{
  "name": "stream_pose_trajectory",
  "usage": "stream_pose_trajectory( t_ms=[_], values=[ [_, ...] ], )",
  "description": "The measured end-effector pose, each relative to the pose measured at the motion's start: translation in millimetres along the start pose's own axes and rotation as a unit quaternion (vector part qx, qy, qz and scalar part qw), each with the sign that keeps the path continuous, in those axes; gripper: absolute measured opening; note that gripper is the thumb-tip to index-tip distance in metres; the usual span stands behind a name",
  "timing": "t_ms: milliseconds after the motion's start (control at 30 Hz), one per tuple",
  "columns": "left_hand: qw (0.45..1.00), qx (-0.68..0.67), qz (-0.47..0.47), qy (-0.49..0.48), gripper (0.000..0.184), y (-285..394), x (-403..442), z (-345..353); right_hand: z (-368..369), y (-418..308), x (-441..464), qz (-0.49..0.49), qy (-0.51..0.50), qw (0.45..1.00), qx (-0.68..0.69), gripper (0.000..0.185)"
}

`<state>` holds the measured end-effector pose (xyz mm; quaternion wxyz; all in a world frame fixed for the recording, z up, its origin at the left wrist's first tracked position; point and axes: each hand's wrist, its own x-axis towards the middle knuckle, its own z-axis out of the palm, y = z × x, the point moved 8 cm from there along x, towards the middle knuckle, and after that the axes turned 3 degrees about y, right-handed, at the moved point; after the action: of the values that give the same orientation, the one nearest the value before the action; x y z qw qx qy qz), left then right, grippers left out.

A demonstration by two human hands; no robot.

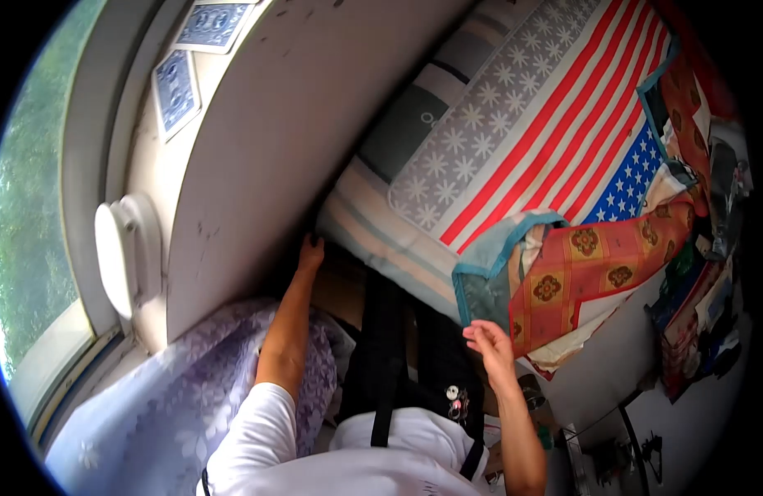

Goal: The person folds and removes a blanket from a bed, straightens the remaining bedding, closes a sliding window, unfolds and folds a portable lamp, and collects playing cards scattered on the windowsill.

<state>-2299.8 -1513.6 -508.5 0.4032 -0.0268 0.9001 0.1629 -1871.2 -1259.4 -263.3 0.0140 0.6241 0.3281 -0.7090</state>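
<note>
My left hand reaches down by the near left corner of the bed's striped bedding, close to the wall; its fingertips are lost in shadow. At the front edge of the bed my right hand has its fingers curled together in a pinch, right by the lower corner of a teal-edged cloth. Whether the cloth is between those fingers is unclear. A red patterned cloth lies folded over beside it. On the bed lies a mat with stars and red stripes.
To the left are a windowsill with two playing cards, a white window handle and a purple floral curtain. A pale wall borders the bed. Piled clothes hang at the right.
</note>
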Motion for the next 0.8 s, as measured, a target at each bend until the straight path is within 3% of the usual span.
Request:
stream_pose_trajectory(
  t_ms=[100, 200, 300, 400, 500, 700, 800],
  values=[
    [0.951, -0.245, -0.181, -0.047, 0.073, -4, 18, 22, 38, 6, 28, -0.025, -0.027, 0.999, -0.030, 0.024],
    [0.843, -0.476, -0.207, -0.141, 0.075, -58, 72, 72, 63, 7, 41, -0.031, -0.044, 0.998, -0.033, 0.024],
    [0.830, -0.497, -0.226, -0.114, 0.068, -34, 59, 72, 69, 15, 47, -0.015, -0.050, 0.997, -0.054, 0.024],
    [0.844, -0.513, -0.156, 0.009, 0.050, -62, 84, 63, 58, 30, 53, 0.002, -0.033, 0.996, -0.078, 0.022],
    [0.876, -0.439, -0.116, 0.163, 0.030, -57, 68, 32, 48, 32, 54, 0.004, -0.017, 0.996, -0.090, 0.020],
    [0.888, -0.387, 0.145, 0.202, 0.027, 47, -63, 0, 57, 9, 65, -0.017, -0.024, 0.995, -0.096, 0.019],
    [0.904, -0.344, 0.217, 0.132, 0.024, 128, -158, 0, 82, -9, 82, -0.027, -0.053, 0.992, -0.109, 0.029]
  ],
)
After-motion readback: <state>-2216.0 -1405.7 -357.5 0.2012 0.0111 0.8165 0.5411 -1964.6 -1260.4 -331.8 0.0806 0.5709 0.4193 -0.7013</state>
